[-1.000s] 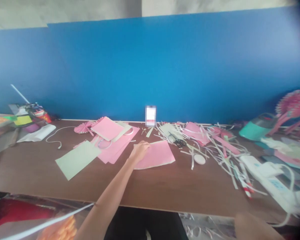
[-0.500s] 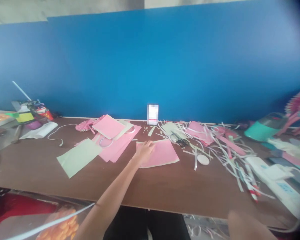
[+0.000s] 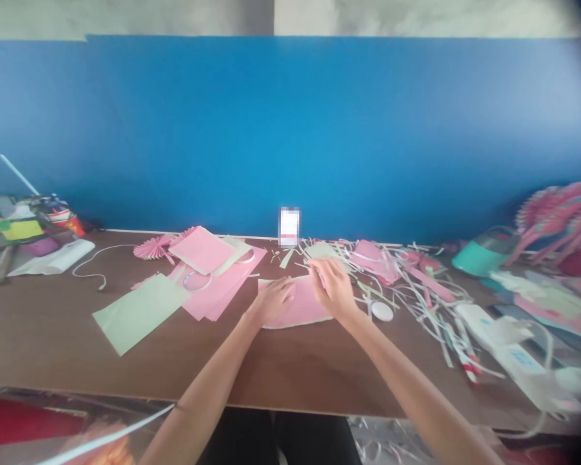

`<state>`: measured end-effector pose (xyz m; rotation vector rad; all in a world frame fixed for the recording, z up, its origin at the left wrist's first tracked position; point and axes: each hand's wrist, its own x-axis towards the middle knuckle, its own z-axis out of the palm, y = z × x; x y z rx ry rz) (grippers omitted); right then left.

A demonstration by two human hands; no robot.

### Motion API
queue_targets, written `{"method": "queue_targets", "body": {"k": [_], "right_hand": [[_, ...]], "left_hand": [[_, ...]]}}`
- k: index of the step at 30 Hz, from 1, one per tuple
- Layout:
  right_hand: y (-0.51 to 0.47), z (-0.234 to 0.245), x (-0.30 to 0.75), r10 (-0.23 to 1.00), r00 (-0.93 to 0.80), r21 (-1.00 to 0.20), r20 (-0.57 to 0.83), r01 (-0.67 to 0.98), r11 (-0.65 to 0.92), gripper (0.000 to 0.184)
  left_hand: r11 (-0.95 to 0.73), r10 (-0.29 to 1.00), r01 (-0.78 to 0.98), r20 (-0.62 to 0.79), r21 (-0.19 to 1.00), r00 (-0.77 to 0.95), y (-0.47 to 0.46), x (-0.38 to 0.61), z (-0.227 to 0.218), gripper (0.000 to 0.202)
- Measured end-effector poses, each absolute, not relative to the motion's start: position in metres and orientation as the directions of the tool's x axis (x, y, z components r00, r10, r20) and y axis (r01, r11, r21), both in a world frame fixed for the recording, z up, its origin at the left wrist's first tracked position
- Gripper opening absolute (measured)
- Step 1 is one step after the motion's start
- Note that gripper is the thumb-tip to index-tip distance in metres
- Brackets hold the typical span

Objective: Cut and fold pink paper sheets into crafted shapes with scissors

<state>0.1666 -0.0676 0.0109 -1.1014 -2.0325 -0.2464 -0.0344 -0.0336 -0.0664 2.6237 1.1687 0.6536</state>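
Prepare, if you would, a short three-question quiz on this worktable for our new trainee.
1. Which hand is nearer the pale green card: the left hand or the right hand?
2. True or false: the white round disc lies to the right of the pink paper sheet.
3. Fill in the blank: the pleated paper fan is ___ in colour.

Key: 1 left hand; 2 true; 3 pink.

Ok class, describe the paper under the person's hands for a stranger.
On the brown table below the blue wall, look to the middle. The pale-edged pink paper sheet lies there under the left hand and right hand, apart from the pink stack to its left.
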Motion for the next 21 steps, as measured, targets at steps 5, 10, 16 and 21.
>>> {"method": "queue_targets", "body": {"k": [5,10,16,21], "right_hand": [[-0.04,-0.032,0.166,0.811,-0.346,-0.084,0.471,0.898,0.431,0.032],[-0.035,-0.06,0.164,0.826,-0.395,-0.037,0.402,0.894,0.446,0.034],[-0.035,-0.059,0.162,0.853,-0.336,-0.027,0.399,0.926,0.377,0.033],[-0.037,-0.052,0.164,0.83,-0.309,-0.056,0.465,0.925,0.376,0.019]], "left_hand": [[-0.693,0.719,0.673,0.327,0.259,0.614,-0.033,-0.036,-0.059,0.039],[-0.604,0.792,0.752,0.305,0.265,0.529,-0.03,-0.042,-0.05,0.035],[-0.513,0.846,0.833,0.284,0.208,0.451,-0.026,-0.041,-0.051,0.032],[-0.525,0.836,0.831,0.298,0.186,0.461,-0.027,-0.038,-0.05,0.033]]}}
